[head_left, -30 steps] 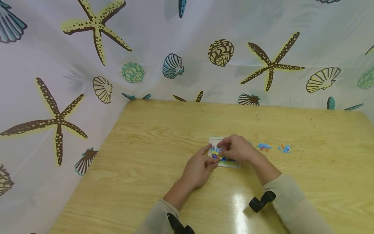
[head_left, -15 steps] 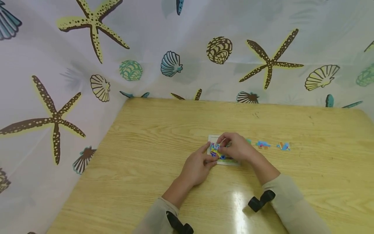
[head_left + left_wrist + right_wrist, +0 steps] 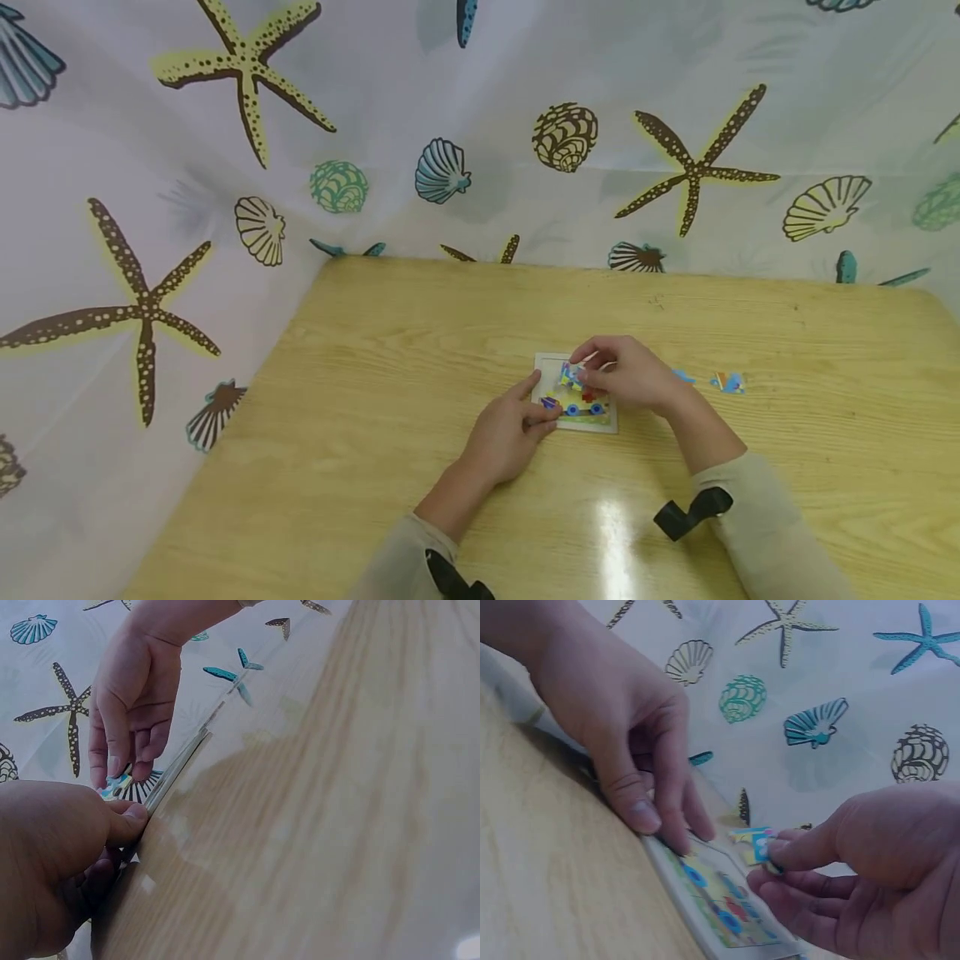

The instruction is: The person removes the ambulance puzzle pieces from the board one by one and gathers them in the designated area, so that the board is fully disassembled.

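Observation:
My right hand (image 3: 626, 375) pinches a small colourful jigsaw piece (image 3: 572, 375) between thumb and fingers, lifted over the puzzle tray (image 3: 537, 408). The right wrist view shows that piece (image 3: 754, 846), blue and yellow, tilted and apart from the tray (image 3: 705, 930). My left hand (image 3: 504, 432) grips the tray at its left side, the thumb at the near edge and other fingers on the frame and picture. Inside the pale frame, the lower part shows a picture with blue wheels and a red patch; its upper part is pale and bare.
Right of the tray, another jigsaw piece (image 3: 729, 382) lies on the wooden table (image 3: 390, 350). A blue piece (image 3: 683, 376) shows partly behind my right hand. A curtain (image 3: 495, 100) printed with shells and starfish hangs along the table's back and left.
My right hand has lifted the jigsaw piece off the tray's left part and moved slightly right, uncovering more of the lower picture. My left hand stays in place.

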The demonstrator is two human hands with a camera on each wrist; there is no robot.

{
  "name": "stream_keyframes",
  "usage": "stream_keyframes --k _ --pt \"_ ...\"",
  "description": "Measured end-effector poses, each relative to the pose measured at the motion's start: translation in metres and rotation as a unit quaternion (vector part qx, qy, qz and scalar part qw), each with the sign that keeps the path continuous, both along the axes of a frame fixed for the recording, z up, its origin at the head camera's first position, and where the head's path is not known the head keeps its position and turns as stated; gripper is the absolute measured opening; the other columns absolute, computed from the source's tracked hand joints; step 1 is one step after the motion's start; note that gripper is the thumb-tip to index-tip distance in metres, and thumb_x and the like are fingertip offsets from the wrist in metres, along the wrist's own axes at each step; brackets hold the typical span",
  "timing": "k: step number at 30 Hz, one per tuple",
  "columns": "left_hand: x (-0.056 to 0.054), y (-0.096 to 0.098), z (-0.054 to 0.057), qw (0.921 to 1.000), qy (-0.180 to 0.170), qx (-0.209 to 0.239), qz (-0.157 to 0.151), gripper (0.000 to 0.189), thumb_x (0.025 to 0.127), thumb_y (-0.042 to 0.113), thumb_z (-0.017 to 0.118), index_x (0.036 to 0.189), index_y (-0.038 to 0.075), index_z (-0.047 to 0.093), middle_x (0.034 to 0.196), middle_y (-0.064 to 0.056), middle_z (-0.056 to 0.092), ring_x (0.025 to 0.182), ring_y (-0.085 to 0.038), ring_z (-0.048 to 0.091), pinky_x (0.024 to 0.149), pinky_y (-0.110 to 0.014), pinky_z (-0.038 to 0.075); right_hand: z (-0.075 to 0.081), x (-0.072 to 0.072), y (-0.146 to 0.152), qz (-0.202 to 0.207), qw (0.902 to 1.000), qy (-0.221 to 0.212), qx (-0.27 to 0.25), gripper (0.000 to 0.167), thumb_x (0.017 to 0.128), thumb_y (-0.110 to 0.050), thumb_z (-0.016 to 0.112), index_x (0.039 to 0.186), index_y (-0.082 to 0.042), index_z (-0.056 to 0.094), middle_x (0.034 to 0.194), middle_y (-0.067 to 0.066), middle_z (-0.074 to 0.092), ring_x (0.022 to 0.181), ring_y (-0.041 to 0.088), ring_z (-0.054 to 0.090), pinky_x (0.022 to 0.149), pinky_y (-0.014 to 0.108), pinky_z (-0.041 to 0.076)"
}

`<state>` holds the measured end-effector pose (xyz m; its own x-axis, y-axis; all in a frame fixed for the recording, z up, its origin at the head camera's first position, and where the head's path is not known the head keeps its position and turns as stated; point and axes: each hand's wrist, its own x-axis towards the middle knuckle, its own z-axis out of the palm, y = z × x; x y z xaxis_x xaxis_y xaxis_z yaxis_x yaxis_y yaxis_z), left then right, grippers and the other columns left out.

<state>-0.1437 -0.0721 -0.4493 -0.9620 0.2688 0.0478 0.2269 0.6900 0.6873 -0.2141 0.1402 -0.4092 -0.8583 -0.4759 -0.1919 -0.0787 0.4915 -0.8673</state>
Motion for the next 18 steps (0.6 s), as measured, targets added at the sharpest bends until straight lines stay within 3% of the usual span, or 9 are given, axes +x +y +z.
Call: stream_keyframes --k 10,18 --pt "-0.002 0.002 0.003 0.9999 -0.014 -0.009 0.002 0.022 0.095 0.023 0.069 0.115 0.018 0.076 0.158 -0.007 0.042 0.143 -0.032 0.042 0.116 -0.045 0.037 0.014 0.000 0.022 0.006 0.9990 -0.002 0.045 0.015 0.098 -0.007 0.062 0.111 -0.001 0.068 0.094 0.011 0.060 0.087 0.021 0.062 0.080 0.032 0.058" --pt "0.002 -0.002 0.003 0.9997 -0.024 0.001 0.008 0.022 0.094 0.022 0.070 0.115 0.018 0.076 0.158 -0.006 0.041 0.144 -0.031 0.040 0.115 -0.045 0.037 0.018 -0.001 0.030 0.036 0.9963 -0.011 0.078 0.018 0.095 -0.009 0.067 0.108 0.003 0.067 0.095 0.011 0.064 0.085 0.019 0.062 0.076 0.029 0.055"
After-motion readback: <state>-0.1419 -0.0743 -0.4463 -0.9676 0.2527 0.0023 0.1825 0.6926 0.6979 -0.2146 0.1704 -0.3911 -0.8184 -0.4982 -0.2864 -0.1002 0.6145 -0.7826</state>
